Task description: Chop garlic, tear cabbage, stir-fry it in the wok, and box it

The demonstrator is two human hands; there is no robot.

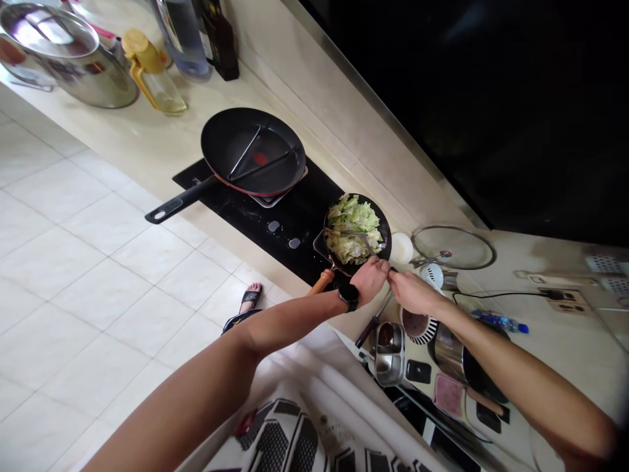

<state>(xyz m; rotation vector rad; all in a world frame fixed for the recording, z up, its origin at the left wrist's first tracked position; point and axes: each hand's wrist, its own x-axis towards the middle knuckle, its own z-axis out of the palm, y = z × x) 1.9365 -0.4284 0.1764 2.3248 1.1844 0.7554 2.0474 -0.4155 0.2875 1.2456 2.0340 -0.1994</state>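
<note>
Two-handed grip on a spatula [368, 245]. Left hand [372, 278], at the five o'clock of the small pan [386, 227], and right hand [411, 290], at four o'clock, both curl closed around its handle; chopped leaves [352, 219] fill the pan.

The left hand [369, 280] and the right hand [411, 290] hold a slim grey utensil [367, 242], which reaches into chopped pale-green leaves [354, 216] in a small round black pan [386, 231]; a larger round black pan [216, 144] stands on the flat black cooktop [310, 213].

pale counter [162, 139] bearing black cooktop [287, 219]
</note>
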